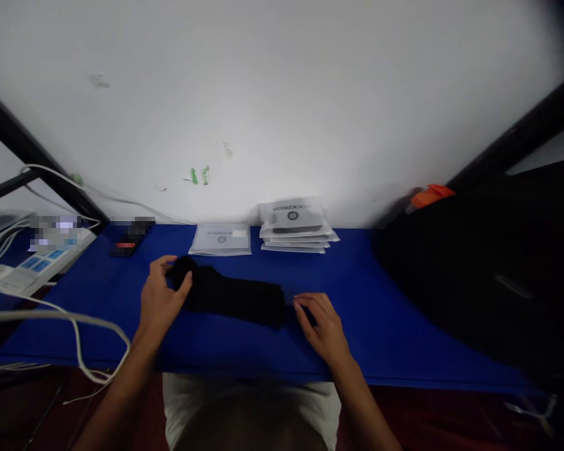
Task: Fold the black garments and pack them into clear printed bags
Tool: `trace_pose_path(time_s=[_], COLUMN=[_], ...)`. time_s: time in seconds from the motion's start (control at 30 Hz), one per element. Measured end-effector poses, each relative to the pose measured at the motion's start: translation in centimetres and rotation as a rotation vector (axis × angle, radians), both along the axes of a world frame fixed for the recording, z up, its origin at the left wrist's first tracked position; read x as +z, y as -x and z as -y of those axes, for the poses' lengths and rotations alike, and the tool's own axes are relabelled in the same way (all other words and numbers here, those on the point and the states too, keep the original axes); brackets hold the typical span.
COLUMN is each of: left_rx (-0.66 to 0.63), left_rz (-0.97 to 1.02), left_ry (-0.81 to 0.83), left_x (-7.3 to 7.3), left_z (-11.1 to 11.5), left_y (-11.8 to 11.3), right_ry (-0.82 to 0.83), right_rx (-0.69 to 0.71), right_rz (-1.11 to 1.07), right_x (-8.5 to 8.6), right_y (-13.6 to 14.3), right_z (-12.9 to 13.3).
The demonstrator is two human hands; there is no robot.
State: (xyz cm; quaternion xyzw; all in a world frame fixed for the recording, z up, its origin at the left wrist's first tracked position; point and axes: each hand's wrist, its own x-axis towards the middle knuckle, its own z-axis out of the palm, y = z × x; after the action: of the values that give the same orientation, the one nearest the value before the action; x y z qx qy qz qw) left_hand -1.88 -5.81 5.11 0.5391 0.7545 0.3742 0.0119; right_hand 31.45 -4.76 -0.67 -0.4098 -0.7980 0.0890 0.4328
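Note:
A long, folded piece of black fabric [237,297] lies across the blue table in front of me. It may be a sleeve or a sock; its dark surface hides the details. My left hand [162,291] grips its bunched left end between thumb and fingers. Just beyond the right end is my right hand [322,326], with thumb and index fingertips brought close together in a pinch. Whatever is between those fingertips is too small and dark to make out.
Behind the fabric, a stack of printed white pouches [294,225] and one pouch [220,240] rest by the wall. A dark handheld device [126,244], a power strip [40,263] and loose white cables [78,332] are left. A large black bag-like form [474,269] covers the right.

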Motion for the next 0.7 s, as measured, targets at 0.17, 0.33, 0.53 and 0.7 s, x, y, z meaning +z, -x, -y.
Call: trace_pose_path(time_s=[0.17,0.33,0.53,0.7], left_rx=[-0.656,-0.402,-0.04,-0.233], left_rz=[-0.086,0.061,-0.088,0.014], left_ry=[0.095,-0.082,0.036,-0.146], left_x=[-2.4,-4.7,-7.1,-5.4], left_z=[-0.3,1.8,2.8,1.3], left_y=[-2.5,-2.1,-2.4,-3.8], right_ry=[0.01,0.023,0.043,0.068], right_rx=[0.007,0.021,0.01,0.046], right_rz=[-0.015,-0.036,-0.068,-0.072], right_x=[0.0,0.0,-0.2,-0.2], right_y=[-0.1,-0.1,0.0,-0.1], right_z=[0.1,0.0,-0.3,0.0])
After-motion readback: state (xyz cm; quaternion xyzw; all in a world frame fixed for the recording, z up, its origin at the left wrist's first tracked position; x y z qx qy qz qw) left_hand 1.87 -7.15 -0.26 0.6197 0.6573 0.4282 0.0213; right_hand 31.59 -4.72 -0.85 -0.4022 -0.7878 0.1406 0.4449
